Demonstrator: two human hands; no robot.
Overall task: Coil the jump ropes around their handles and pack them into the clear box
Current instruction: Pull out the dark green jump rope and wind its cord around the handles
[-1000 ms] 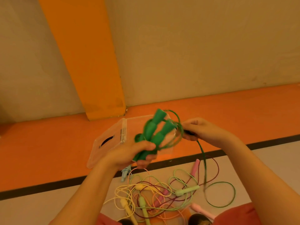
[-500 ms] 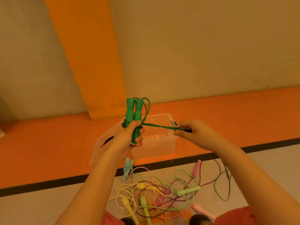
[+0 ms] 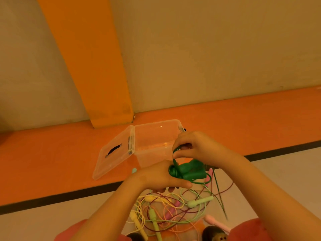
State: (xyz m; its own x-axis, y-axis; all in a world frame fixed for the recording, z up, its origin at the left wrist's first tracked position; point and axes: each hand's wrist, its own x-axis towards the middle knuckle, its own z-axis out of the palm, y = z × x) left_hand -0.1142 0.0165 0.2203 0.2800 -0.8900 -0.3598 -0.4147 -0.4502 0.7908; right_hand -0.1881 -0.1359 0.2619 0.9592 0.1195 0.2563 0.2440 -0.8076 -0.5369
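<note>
My left hand (image 3: 161, 176) grips the two dark green jump rope handles (image 3: 190, 170), which lie sideways with cord coiled around their left end. Just above them my right hand (image 3: 196, 146) pinches the green cord (image 3: 175, 160), which loops down to the coil; a loose tail hangs down to the right. The clear box (image 3: 156, 136) stands open on the orange floor right behind my hands, its lid (image 3: 112, 152) folded out to the left. I see nothing inside the box.
A tangle of pale green, yellow, pink and maroon jump ropes (image 3: 173, 211) lies on the grey floor below my hands. A small blue rope end (image 3: 134, 170) peeks out by my left wrist. An orange pillar (image 3: 97, 66) and beige wall stand behind the box.
The green handles have swung from upright to lying sideways and lower. My right hand moved left, above them, carrying the cord into another loop. More of the loose cord is taken up.
</note>
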